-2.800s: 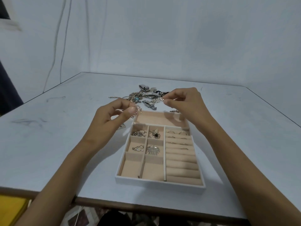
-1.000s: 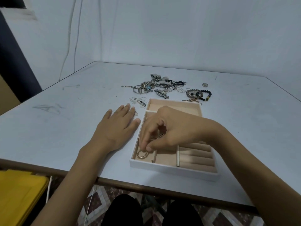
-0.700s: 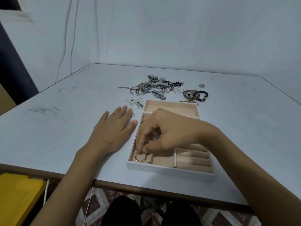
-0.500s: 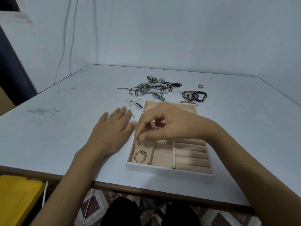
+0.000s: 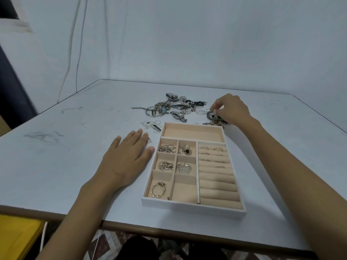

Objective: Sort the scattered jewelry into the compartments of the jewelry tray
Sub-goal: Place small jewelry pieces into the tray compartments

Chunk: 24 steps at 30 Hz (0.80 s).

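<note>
Head view: a white tray with beige lining sits on the table, near its front edge. Left hand lies flat on the table, fingers spread, just beside the tray's left wall and holding nothing. Right hand reaches past the tray's far right corner — its fingertips are pinched on a dark bracelet that lies on the table. Loose jewelry is heaped beyond the tray's far edge, well apart from the left hand. Inside the tray, a gold hoop lies in the near-left compartment; four small compartments farther back each hold a piece, and several rings are set in the ring rolls on the right. The long far compartment holds nothing.
</note>
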Each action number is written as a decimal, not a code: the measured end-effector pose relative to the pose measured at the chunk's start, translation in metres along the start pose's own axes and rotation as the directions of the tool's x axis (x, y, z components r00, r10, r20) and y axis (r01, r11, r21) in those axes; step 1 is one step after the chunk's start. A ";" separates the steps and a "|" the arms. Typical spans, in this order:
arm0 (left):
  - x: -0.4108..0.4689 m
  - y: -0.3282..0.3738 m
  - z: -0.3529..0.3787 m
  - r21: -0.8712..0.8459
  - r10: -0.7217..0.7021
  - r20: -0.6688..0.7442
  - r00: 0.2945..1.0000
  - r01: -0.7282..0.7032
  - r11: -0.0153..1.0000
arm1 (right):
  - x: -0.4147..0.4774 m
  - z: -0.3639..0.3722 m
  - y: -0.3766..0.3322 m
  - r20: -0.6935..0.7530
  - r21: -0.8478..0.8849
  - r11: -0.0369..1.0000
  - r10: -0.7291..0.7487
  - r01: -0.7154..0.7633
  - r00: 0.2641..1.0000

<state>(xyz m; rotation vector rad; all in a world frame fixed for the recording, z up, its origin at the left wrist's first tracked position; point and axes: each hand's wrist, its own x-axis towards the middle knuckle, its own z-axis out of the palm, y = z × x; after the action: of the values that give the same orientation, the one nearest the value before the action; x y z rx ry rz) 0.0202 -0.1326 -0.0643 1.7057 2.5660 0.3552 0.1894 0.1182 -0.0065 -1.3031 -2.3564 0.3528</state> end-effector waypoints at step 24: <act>0.025 0.004 -0.018 -0.321 -0.083 -0.160 0.984 0.027 0.947 | 0.006 -0.002 0.017 -0.174 0.523 0.852 0.078 0.025 0.982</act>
<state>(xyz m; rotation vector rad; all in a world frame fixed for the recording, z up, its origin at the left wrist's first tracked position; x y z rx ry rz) 0.0112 -0.1112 -0.0436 1.5448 2.4863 0.8959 0.2004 0.1324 -0.0104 -1.0473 -1.8926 0.7819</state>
